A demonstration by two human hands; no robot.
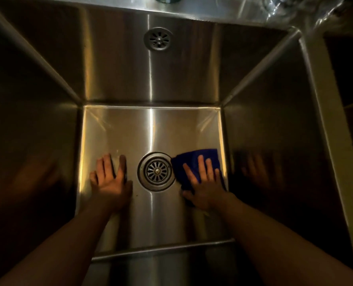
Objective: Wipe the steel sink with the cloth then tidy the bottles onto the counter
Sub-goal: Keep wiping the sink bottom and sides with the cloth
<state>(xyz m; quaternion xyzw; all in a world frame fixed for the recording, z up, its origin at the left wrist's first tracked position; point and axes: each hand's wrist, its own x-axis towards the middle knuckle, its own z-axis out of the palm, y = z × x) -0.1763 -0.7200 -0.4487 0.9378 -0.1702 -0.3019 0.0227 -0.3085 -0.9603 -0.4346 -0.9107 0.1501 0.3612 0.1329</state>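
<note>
Both hands lie flat on the steel sink [150, 129] floor: right hand [205, 183] presses spread, straight fingers on the blue cloth [194, 162] just right of the drain strainer [156, 171]; left hand [109, 178] rests bare, fingers relaxed, left of it.

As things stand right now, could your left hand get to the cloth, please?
Probably yes. The left hand lies flat on the sink floor, and only the drain lies between it and the cloth, which the right hand presses.

Left hand [109, 181]; right hand [207, 187] — both bare
</note>
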